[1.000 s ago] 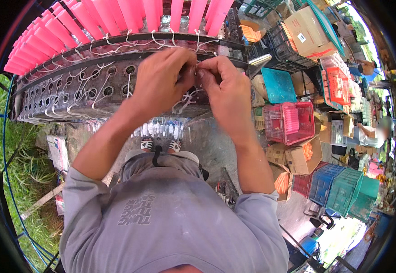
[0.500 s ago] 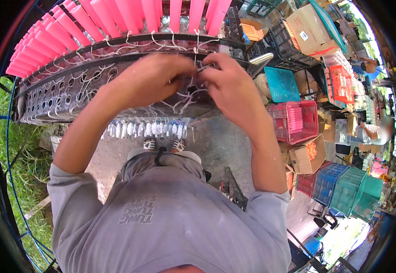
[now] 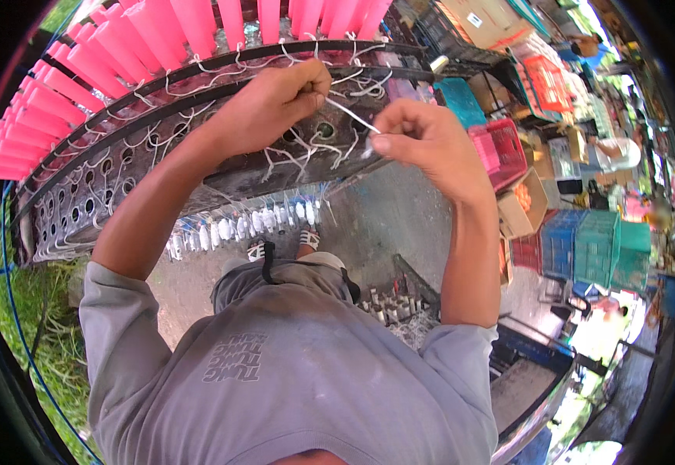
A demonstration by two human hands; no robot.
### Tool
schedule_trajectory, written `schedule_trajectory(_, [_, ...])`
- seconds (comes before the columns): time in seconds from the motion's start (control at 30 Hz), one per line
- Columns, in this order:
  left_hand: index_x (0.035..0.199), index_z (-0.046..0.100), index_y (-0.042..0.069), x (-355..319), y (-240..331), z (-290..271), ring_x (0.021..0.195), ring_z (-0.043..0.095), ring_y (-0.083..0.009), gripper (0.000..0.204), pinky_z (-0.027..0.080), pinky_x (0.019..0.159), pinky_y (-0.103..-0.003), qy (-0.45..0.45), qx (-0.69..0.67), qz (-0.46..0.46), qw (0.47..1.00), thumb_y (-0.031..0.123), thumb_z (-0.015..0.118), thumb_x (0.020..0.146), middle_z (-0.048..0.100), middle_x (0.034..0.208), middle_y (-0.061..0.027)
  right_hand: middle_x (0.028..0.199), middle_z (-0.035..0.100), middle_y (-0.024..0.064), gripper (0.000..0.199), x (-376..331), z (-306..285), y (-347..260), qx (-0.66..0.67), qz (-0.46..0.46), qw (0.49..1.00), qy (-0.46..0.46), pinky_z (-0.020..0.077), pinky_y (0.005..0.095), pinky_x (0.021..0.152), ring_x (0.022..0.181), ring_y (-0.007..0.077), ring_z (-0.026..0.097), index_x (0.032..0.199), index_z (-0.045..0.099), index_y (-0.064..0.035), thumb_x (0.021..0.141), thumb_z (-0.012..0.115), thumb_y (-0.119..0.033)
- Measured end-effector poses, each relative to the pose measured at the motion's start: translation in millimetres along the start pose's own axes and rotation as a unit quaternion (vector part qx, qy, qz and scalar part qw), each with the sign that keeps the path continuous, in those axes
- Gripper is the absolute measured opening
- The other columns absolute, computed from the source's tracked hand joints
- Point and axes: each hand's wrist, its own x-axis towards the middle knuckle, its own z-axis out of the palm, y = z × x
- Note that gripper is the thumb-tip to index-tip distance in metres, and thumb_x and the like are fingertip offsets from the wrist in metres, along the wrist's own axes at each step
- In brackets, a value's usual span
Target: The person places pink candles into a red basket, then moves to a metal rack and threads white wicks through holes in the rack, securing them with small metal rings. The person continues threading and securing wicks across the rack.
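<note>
Stretching thin white string point(image 3: 351, 115) taut at frame's upper centre, slanting it down rightward, pinching it in left hand point(image 3: 287, 97) and right hand point(image 3: 424, 139)

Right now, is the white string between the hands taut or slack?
Taut: the string runs straight from left hand to right hand.

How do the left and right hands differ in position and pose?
The left hand sits higher in the picture; the right hand sits lower. The left hand's fingers point rightward, the right hand's leftward. Both pinch the white cord, which runs nearly straight between them.
</note>
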Motion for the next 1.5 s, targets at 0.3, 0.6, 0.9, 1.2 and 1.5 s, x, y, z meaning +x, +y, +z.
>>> schedule_trajectory(0.3, [0.099, 0.067, -0.002, -87, 57, 36, 0.065, 0.068, -0.0160, 0.054, 0.056, 0.061, -0.028, -0.175, -0.449, -0.188, 0.856, 0.044, 0.041, 0.111, 0.070, 0.081, -0.0101, 0.084, 0.065, -0.0009, 0.014, -71, 94, -6, 0.161, -0.030, 0.967, 0.193, 0.0463, 0.0242, 0.068, 0.074, 0.0086, 0.061, 0.097, 0.067, -0.0039, 0.086, 0.075, -0.006])
schedule_trajectory(0.6, [0.092, 0.067, 0.001, -109, 27, 19, 0.059, 0.067, -0.0157, 0.048, 0.053, 0.054, -0.028, -0.231, -0.359, -0.278, 0.861, 0.044, 0.051, 0.109, 0.069, 0.074, -0.0097, 0.087, 0.064, 0.0071, 0.021, -84, 149, -10, -0.161, -0.149, 0.958, 0.186, 0.0496, 0.0401, 0.073, 0.080, 0.0283, 0.063, 0.094, 0.066, -0.0083, 0.077, 0.075, -0.001])
schedule_trajectory(0.9, [0.098, 0.065, 0.001, -110, 23, 26, 0.070, 0.069, -0.0126, 0.015, 0.058, 0.063, -0.027, -0.081, -0.480, -0.221, 0.845, 0.013, 0.073, 0.095, 0.069, 0.085, -0.0045, 0.100, 0.067, 0.0062, 0.027, -64, 143, 9, -0.217, -0.297, 0.914, 0.172, 0.0527, 0.0381, 0.072, 0.085, 0.0284, 0.065, 0.098, 0.067, -0.0086, 0.074, 0.079, -0.001])
schedule_trajectory(1.2, [0.097, 0.064, 0.003, -102, 57, 30, 0.073, 0.067, -0.0247, 0.017, 0.052, 0.065, -0.035, 0.166, 0.055, -0.061, 0.983, -0.005, 0.069, 0.083, 0.066, 0.087, -0.0093, 0.103, 0.069, 0.0091, 0.021, -8, 115, 22, -0.008, -0.260, 0.960, 0.103, 0.0563, 0.0347, 0.074, 0.086, 0.0228, 0.070, 0.103, 0.062, -0.0046, 0.087, 0.074, 0.002])
schedule_trajectory(1.5, [0.096, 0.065, 0.001, -54, 47, 74, 0.079, 0.068, -0.0167, 0.018, 0.054, 0.069, -0.028, 0.400, -0.039, 0.072, 0.913, -0.011, 0.073, 0.084, 0.070, 0.095, -0.0118, 0.084, 0.065, 0.0071, 0.014, 13, 71, 22, 0.292, -0.134, 0.947, 0.019, 0.0533, 0.0299, 0.068, 0.072, 0.0151, 0.063, 0.110, 0.059, -0.0007, 0.099, 0.067, -0.004])
